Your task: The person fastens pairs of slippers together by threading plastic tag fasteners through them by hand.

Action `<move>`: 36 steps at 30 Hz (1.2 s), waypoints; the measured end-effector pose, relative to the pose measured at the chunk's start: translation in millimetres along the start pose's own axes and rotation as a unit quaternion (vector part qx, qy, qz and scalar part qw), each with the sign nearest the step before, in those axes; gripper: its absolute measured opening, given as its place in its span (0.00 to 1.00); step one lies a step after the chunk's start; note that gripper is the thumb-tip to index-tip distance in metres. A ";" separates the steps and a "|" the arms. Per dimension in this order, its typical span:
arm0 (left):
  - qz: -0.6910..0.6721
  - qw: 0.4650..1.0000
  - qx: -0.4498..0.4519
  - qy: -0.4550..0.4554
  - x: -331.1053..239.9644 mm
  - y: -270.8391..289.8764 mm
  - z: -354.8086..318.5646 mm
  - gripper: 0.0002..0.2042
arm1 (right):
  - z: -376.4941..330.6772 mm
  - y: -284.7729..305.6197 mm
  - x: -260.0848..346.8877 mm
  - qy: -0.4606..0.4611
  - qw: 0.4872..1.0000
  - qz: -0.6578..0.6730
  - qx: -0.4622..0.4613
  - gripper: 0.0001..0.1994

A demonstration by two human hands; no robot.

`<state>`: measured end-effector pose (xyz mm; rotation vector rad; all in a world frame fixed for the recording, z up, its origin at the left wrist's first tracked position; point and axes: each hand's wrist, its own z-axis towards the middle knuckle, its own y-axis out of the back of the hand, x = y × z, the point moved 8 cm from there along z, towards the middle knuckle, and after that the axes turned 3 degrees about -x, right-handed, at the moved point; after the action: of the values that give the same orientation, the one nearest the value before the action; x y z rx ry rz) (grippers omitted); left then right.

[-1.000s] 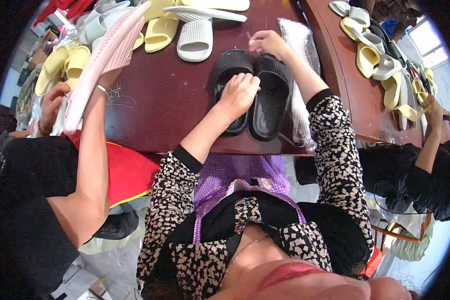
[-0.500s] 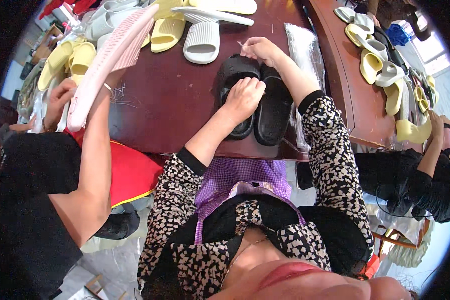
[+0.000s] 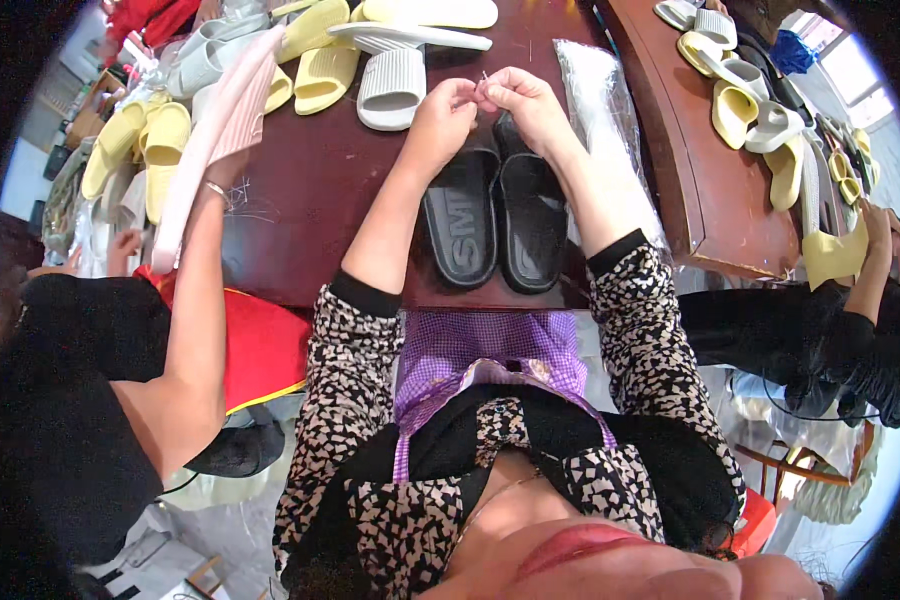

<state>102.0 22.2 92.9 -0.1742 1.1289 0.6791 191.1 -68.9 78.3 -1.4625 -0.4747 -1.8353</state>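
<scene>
Centrally, the person's two hands meet fingertip to fingertip just above the far end of a pair of black slides. The right hand pinches a thin pale strand between thumb and forefinger; the left hand has its fingers curled in beside it, though whether they grip the strand too is too small to tell. The slides lie side by side near the table's near edge, heels toward the person, their straps partly hidden by the hands and wrists. To the right on the dark red table lies a clear-wrapped bundle of white strands, partly behind the right forearm. Far left of the slides sit a grey slipper and a yellow slipper. Farther left, a pink slipper leans by a co-worker's arm; on the right, another co-worker's hand touches a pale-yellow piece.
</scene>
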 end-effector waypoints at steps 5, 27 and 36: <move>-0.050 0.994 0.036 0.093 36.8 -12.6 -1.9 0.08 | -9.4 0.5 -3.6 0.044 0.998 -0.009 -0.036 0.04; -0.310 0.925 0.006 0.219 49.6 -3.0 -16.9 0.04 | -31.9 -2.3 -11.4 -0.018 0.985 -0.156 -0.072 0.06; -0.293 0.932 0.041 0.210 50.9 -4.2 -17.7 0.04 | -32.4 -3.9 -13.5 -0.018 0.983 -0.169 -0.066 0.06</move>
<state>103.5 31.8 39.8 -0.5815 1.4206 0.0543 167.5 -84.1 56.8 -1.5817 -0.6643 -2.1424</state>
